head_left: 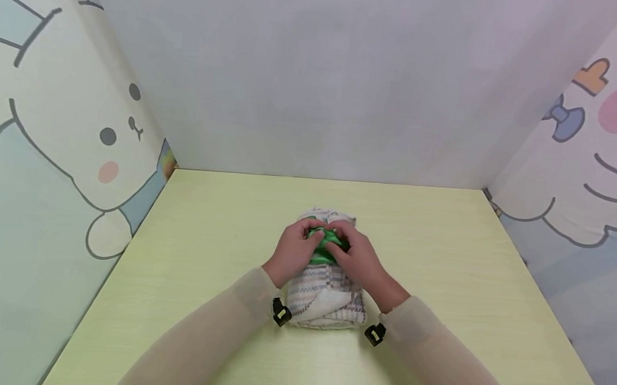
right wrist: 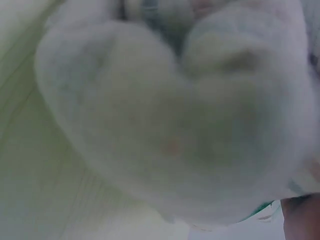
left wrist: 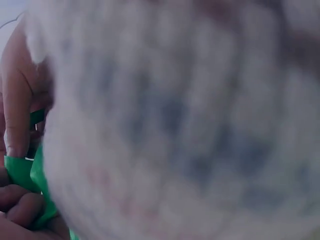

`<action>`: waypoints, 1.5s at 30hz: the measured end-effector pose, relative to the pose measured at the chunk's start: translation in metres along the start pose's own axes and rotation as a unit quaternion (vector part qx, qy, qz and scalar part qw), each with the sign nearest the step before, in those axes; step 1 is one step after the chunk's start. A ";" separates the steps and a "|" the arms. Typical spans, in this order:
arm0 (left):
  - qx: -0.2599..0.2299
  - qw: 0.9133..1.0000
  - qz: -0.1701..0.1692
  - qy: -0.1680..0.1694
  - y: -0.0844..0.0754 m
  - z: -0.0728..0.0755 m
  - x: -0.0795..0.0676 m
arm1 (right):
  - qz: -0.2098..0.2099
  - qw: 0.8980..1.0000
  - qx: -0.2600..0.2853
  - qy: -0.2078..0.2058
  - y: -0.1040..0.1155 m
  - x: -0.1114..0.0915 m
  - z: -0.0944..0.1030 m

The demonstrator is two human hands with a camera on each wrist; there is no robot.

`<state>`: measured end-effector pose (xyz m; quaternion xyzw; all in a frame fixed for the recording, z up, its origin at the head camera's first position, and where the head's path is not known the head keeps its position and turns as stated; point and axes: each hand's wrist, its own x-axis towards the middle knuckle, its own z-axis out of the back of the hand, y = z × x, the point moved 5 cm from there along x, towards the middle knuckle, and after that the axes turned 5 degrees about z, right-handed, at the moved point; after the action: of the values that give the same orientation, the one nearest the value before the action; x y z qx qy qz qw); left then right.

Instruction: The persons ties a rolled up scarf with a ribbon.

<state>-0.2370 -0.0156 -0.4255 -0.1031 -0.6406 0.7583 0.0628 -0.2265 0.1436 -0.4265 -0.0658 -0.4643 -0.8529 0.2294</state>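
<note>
A folded cloth bundle point(head_left: 314, 286), white with a woven grey and pinkish pattern, lies lengthwise on the table. Around its upper part runs a shiny green ribbon point(head_left: 325, 256), bunched in the middle. My left hand point(head_left: 296, 251) pinches the ribbon from the left, thumb and fingers curled. From the right, my right hand point(head_left: 361, 260) grips it too, its fingertips almost meeting the left ones. In the left wrist view, blurred cloth point(left wrist: 175, 125) hides most of the work; fingers and green ribbon point(left wrist: 20, 172) show at the left edge. Blurred cloth point(right wrist: 165, 135) also fills the right wrist view.
The pale yellow table point(head_left: 223, 223) reaches back to a plain grey-white wall point(head_left: 335, 89). Side panels with cartoon animals point(head_left: 82, 116) stand to the left and right. A small black device sits at each wrist point(head_left: 281, 312).
</note>
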 end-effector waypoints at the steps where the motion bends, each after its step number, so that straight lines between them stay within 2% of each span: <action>1: 0.002 1.000 0.001 0.001 0.000 0.000 -0.001 | 0.001 1.000 -0.009 -0.001 0.000 -0.001 -0.001; 5: 0.007 1.000 0.013 0.007 0.004 0.000 -0.003 | -0.009 1.000 -0.014 -0.012 -0.001 -0.003 -0.003; 9: 0.012 1.000 0.020 0.001 0.006 0.000 -0.003 | -0.046 0.996 0.054 -0.046 -0.005 -0.002 -0.001; 12: 0.014 1.000 0.018 -0.009 0.005 -0.001 -0.004 | -0.073 0.985 0.137 -0.078 -0.008 0.000 0.002; 15: 0.020 1.000 0.012 -0.020 0.003 -0.001 -0.006 | -0.102 0.971 0.198 -0.090 -0.011 0.002 0.003; 18: 0.025 0.999 0.005 -0.025 0.000 -0.001 -0.007 | -0.118 0.968 0.205 -0.079 -0.013 0.002 0.003; 22: 0.022 0.999 0.001 -0.026 -0.003 0.001 -0.009 | -0.116 0.972 0.194 -0.068 -0.015 0.000 0.002; 24: 0.016 1.000 0.002 -0.026 -0.003 0.001 -0.009 | -0.119 0.968 0.206 -0.073 -0.017 -0.001 0.001; 26: 0.008 1.000 0.004 -0.023 -0.002 0.001 -0.009 | -0.124 0.962 0.228 -0.085 -0.017 0.000 0.001; 29: -0.005 1.000 0.007 -0.020 0.000 0.000 -0.010 | -0.146 0.946 0.272 -0.103 -0.019 -0.001 0.000; 33: -0.016 1.000 0.008 -0.020 0.002 -0.003 -0.011 | -0.196 0.915 0.328 -0.127 -0.022 -0.004 -0.001; 36: -0.020 1.000 0.004 -0.021 0.004 -0.003 -0.011 | -0.207 0.898 0.362 -0.140 -0.023 -0.006 -0.001; 39: -0.024 0.999 -0.001 -0.037 0.005 -0.002 -0.012 | -0.193 0.901 0.358 -0.151 -0.024 -0.008 0.001; 43: -0.044 0.997 -0.008 -0.067 0.008 0.002 -0.012 | -0.180 0.913 0.323 -0.174 -0.025 -0.013 0.006; 45: -0.050 0.995 -0.011 -0.080 0.009 0.003 -0.013 | -0.183 0.911 0.321 -0.184 -0.025 -0.016 0.007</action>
<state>-0.2249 -0.0226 -0.4331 -0.0384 -0.6820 0.7302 0.0146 -0.2239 0.1665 -0.4469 -0.0583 -0.7506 -0.6581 -0.0114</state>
